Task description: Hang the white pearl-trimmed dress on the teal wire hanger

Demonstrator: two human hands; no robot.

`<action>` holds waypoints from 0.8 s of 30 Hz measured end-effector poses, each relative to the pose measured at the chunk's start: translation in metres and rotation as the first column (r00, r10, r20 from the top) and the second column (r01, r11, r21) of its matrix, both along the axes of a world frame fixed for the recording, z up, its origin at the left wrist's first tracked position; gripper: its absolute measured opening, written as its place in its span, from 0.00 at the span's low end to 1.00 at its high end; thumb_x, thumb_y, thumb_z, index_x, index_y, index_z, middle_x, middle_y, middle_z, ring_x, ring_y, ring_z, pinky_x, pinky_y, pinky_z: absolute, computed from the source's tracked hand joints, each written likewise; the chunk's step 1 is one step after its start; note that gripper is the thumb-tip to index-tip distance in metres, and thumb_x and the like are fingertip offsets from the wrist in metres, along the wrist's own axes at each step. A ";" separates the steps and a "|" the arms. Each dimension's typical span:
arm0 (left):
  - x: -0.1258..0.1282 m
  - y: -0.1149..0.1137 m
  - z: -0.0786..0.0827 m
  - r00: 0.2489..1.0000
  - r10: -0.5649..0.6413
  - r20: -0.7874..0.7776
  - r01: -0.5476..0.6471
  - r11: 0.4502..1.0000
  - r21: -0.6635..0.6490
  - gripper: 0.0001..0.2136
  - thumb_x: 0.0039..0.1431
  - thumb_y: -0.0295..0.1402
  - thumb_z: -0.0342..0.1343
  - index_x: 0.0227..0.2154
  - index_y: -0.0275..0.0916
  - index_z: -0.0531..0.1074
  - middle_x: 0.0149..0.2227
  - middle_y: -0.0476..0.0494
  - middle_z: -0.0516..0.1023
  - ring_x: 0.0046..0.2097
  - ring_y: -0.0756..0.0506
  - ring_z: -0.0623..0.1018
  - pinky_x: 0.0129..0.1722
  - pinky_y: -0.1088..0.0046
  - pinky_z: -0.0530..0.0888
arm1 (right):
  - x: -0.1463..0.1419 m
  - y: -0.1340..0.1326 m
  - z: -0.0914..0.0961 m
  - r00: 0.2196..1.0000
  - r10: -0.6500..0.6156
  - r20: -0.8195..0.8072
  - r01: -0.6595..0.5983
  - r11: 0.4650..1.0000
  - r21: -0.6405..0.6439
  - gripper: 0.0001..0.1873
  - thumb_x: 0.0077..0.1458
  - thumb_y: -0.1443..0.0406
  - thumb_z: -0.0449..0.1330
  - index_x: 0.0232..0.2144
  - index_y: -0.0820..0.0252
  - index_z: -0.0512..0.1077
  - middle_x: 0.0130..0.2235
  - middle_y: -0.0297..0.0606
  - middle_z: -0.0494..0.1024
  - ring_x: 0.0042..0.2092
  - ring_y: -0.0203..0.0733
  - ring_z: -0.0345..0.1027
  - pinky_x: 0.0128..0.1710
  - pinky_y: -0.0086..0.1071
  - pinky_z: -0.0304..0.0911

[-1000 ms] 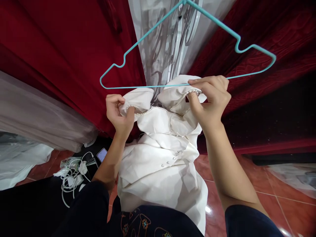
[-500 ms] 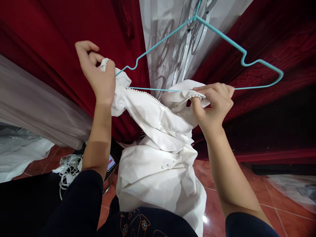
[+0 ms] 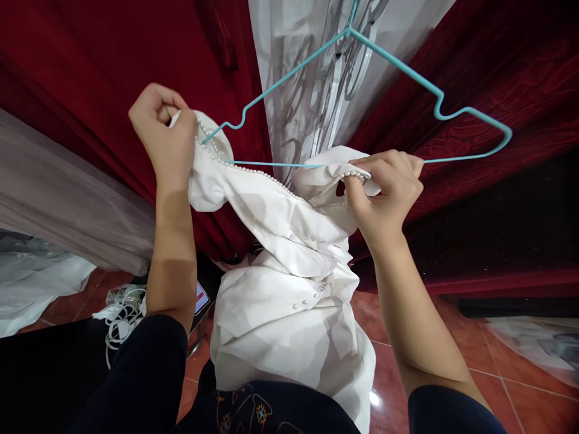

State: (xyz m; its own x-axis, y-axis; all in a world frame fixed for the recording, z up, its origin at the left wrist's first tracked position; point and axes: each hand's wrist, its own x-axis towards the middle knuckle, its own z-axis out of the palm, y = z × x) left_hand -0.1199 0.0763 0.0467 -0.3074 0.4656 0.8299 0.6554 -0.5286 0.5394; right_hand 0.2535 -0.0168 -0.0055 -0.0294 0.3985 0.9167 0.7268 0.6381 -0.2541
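Observation:
A white dress (image 3: 289, 313) with pearl-beaded edging hangs down in front of me, its lower part near my body. My left hand (image 3: 165, 129) is closed on the dress's left shoulder, with the left end of a light blue hanger (image 3: 395, 57) tucked inside the beaded opening. My right hand (image 3: 389, 190) pinches the beaded edge on the other side, thumb in front and fingers behind. There the hanger's lower bar passes behind or under my fingers. The hanger's right end sticks out bare, beyond my right hand.
Dark red curtains (image 3: 136, 48) hang on both sides, with pale fabric (image 3: 280, 54) and a silver metal scroll frame (image 3: 337, 90) between them. At lower left lie a white cable (image 3: 120, 331) and a phone (image 3: 201, 296) on a black surface. The floor is red tile (image 3: 488, 361).
My left hand has moved left and slightly down, pulling the dress's shoulder further over the hanger's left end. My right hand keeps its pinch, and the view has shifted slightly.

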 end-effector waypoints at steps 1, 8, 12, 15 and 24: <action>0.011 -0.003 0.010 0.999 -0.025 -0.036 0.026 0.999 0.019 0.16 0.55 0.33 0.69 0.27 0.41 0.63 0.24 0.56 0.63 0.24 0.57 0.62 0.22 0.71 0.56 | 0.000 -0.001 0.000 1.000 -0.001 -0.001 0.001 1.000 -0.009 0.08 0.63 0.60 0.60 0.31 0.54 0.74 0.34 0.36 0.79 0.38 0.45 0.72 0.50 0.48 0.62; 0.104 -0.077 0.044 0.911 -0.297 -0.287 0.239 0.946 -0.219 0.11 0.61 0.19 0.59 0.37 0.45 0.70 0.42 0.44 0.75 0.47 0.42 0.76 0.49 0.58 0.75 | 0.004 -0.005 0.000 1.000 0.028 0.008 -0.027 0.998 -0.059 0.08 0.63 0.60 0.60 0.32 0.54 0.73 0.36 0.37 0.79 0.39 0.46 0.71 0.52 0.50 0.60; 0.139 -0.108 0.021 0.876 -0.297 -0.380 0.309 0.950 -0.029 0.17 0.60 0.19 0.61 0.48 0.46 0.71 0.54 0.42 0.75 0.60 0.41 0.74 0.64 0.58 0.72 | 0.004 -0.004 -0.001 0.999 0.031 0.015 -0.030 0.996 -0.084 0.08 0.63 0.60 0.60 0.32 0.54 0.74 0.37 0.37 0.80 0.40 0.46 0.73 0.52 0.49 0.61; 0.161 -0.110 -0.007 0.764 -0.435 -0.476 0.355 0.900 -0.251 0.15 0.71 0.22 0.50 0.53 0.47 0.71 0.57 0.45 0.77 0.61 0.43 0.76 0.64 0.62 0.71 | 0.003 0.001 -0.002 1.000 0.013 0.006 -0.012 0.997 -0.082 0.08 0.64 0.59 0.60 0.32 0.54 0.75 0.38 0.37 0.81 0.41 0.46 0.73 0.52 0.49 0.62; 0.178 -0.093 -0.033 0.808 -0.429 -0.403 0.329 0.897 -0.295 0.17 0.70 0.17 0.45 0.43 0.40 0.78 0.44 0.47 0.83 0.48 0.45 0.80 0.52 0.67 0.70 | 0.013 -0.017 -0.015 0.996 0.011 -0.092 0.002 0.991 0.137 0.06 0.57 0.62 0.64 0.29 0.57 0.74 0.41 0.42 0.80 0.49 0.52 0.75 0.53 0.49 0.66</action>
